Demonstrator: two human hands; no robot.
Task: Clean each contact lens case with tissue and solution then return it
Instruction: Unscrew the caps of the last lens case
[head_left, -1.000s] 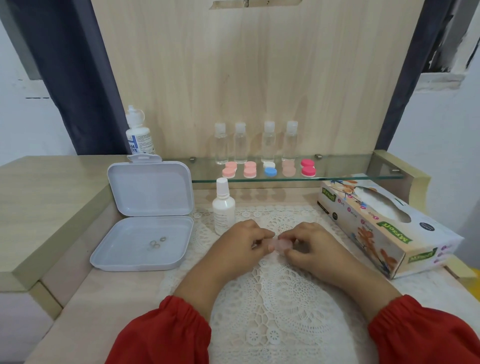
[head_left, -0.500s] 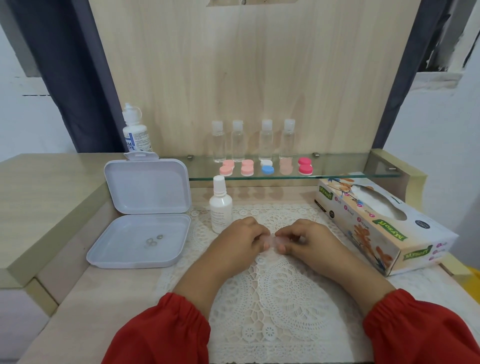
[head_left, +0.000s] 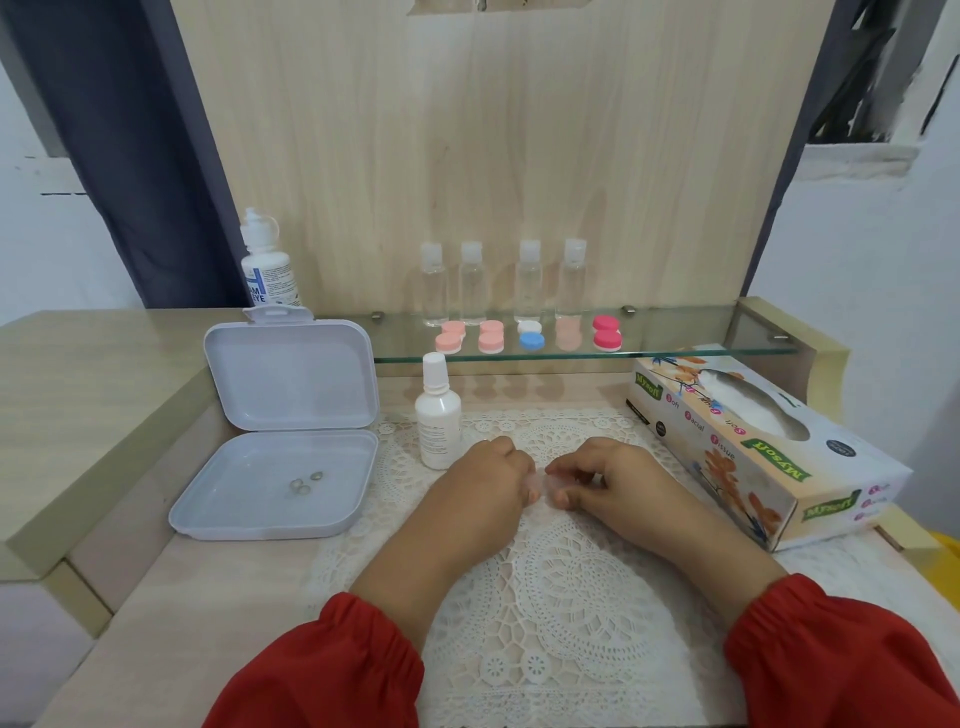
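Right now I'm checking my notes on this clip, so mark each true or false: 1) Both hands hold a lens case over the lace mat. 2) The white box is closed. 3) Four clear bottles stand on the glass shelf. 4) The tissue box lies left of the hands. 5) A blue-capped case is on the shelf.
1) True: the left hand and right hand pinch a pale lens case over the lace mat.
2) False: the white box is open.
3) True: four clear bottles stand on the glass shelf.
4) False: the tissue box lies to their right.
5) True: blue-capped case.
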